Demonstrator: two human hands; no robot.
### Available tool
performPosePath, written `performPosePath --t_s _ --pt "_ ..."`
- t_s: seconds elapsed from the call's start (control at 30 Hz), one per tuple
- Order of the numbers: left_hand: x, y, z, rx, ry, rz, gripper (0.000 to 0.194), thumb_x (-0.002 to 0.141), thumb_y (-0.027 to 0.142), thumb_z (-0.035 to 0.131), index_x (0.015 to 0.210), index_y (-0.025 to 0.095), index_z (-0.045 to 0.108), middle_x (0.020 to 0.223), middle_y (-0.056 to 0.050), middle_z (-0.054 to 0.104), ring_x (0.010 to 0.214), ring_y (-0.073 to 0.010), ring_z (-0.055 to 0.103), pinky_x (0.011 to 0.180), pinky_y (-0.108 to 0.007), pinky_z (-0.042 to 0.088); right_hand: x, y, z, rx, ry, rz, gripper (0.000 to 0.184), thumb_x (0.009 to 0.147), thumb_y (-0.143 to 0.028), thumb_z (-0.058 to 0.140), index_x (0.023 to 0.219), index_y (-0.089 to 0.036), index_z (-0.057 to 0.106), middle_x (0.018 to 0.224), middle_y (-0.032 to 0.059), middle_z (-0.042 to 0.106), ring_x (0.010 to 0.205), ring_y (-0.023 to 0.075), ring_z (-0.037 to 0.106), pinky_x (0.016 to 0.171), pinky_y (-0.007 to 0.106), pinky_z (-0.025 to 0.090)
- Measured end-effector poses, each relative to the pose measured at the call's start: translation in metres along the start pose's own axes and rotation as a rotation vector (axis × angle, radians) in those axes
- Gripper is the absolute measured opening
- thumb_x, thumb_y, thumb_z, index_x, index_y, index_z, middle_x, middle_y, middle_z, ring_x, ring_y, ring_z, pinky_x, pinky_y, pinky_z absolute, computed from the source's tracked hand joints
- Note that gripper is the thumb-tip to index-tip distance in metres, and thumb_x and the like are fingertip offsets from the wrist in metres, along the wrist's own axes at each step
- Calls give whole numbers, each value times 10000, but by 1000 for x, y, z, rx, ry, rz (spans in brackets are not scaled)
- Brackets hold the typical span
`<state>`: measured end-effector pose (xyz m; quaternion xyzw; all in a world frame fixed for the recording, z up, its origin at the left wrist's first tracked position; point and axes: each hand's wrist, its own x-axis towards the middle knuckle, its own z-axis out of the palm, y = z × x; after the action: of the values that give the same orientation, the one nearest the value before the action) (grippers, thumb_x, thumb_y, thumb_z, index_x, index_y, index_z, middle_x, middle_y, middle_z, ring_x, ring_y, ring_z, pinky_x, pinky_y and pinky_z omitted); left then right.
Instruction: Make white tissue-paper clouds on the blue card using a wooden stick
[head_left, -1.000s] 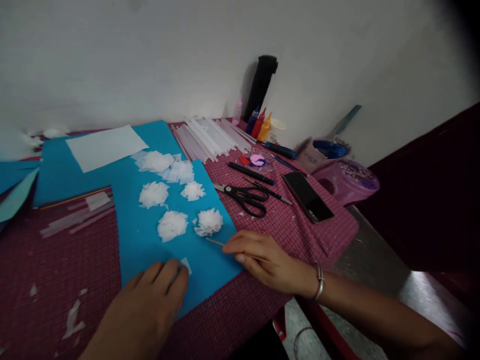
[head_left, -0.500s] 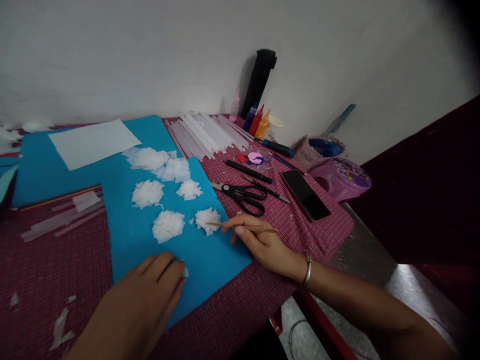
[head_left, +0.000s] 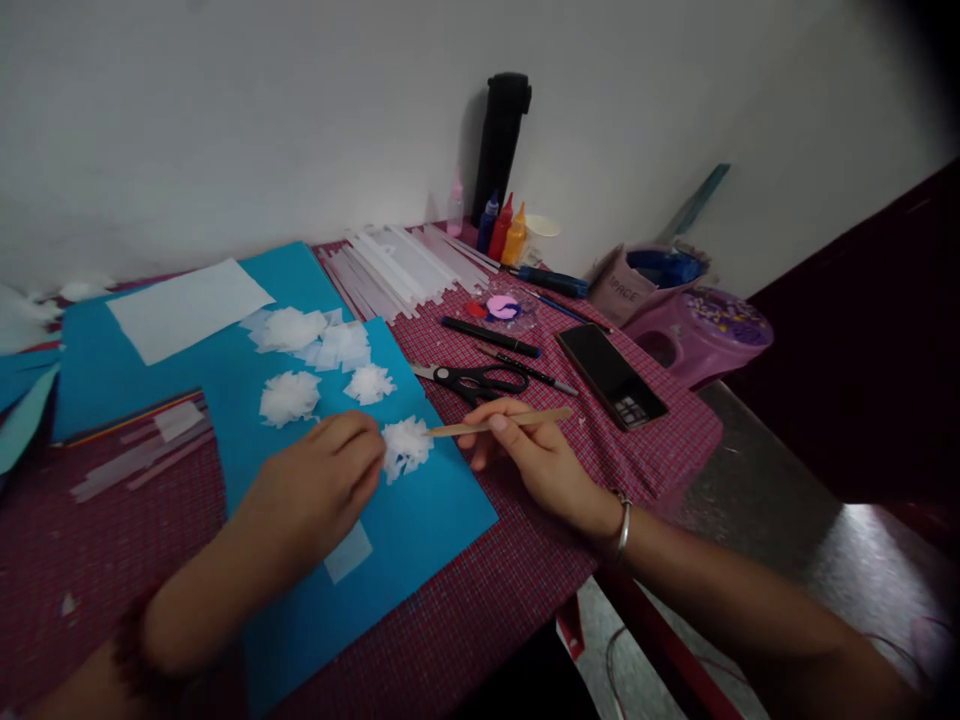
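Observation:
My right hand holds a thin flat wooden stick between thumb and fingers. The stick's tip touches the right edge of a white tissue-paper puff on a blue sheet. At the puff's left edge, my left hand has its fingers closed and pinches its side; the fingertips are partly hidden. A loose tissue square lies below my left hand. Further up the sheet are another puff, a smaller puff and a pile of tissue squares.
Black-handled scissors, a black marker and a phone lie to the right on the checked cloth. Behind them are tissue strips, paint bottles and a black umbrella-like case against the wall.
My left hand has moved up from the lower sheet to the puff, uncovering a tissue square and hiding another puff. The stick's tip has drawn back to the puff's right edge.

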<state>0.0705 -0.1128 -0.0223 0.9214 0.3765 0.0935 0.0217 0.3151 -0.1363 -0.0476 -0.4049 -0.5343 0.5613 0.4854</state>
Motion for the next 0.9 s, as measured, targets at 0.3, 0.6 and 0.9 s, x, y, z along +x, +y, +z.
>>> performPosePath --t_s 0.3,0.6,0.9 --pt "-70 16 1 -104 18 -85 199 900 223 414 971 246 598 920 -20 690 777 -172 696 661 -274 557 -5 -4 5 -186 -172 -103 282 968 -370 440 927 -170 634 884 47 656 741 122 616 672 268 513" --pt "-103 -18 -15 -210 257 -436 135 885 297 496 989 248 566 935 -7 657 816 -163 652 720 -258 512 -29 -5 1 -610 -163 -296 238 980 -225 412 1137 -252 589 1057 38 666 979 149 625 879 309 509" --pt "-130 20 -8 -259 -21 -379 108 840 331 593 865 227 612 936 -28 630 872 -191 554 825 -356 454 -31 24 -7 -947 -140 -336 295 939 -298 452 1208 -290 572 1270 65 612 1183 240 573 953 404 516"
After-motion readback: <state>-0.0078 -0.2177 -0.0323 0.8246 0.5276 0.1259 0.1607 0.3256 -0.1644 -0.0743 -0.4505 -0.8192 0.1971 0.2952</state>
